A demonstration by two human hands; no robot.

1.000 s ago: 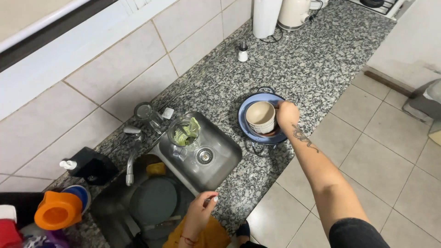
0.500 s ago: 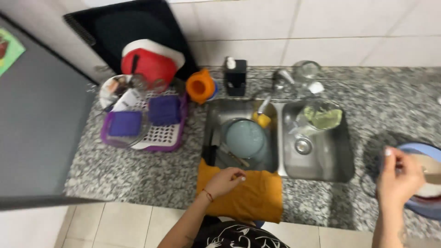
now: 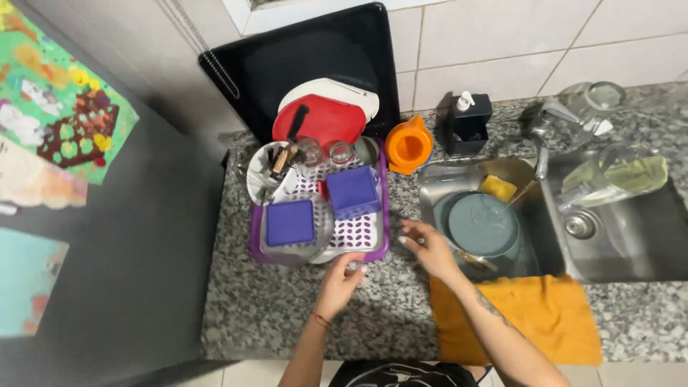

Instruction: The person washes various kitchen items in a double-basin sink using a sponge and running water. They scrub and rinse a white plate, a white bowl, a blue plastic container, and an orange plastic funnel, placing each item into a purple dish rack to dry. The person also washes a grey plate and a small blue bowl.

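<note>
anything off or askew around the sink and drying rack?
Mildly. The orange cloth hangs over the counter's front edge, and a glass jug lies tipped on its side in the right sink basin. The left hand and right hand hold nothing.

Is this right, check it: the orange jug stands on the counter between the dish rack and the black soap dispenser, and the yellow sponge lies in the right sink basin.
Wrong on one point. The head view shows the yellow sponge in the left sink basin, behind the grey plate. The rest stands: the orange jug is between the dish rack and the black soap dispenser.
</note>
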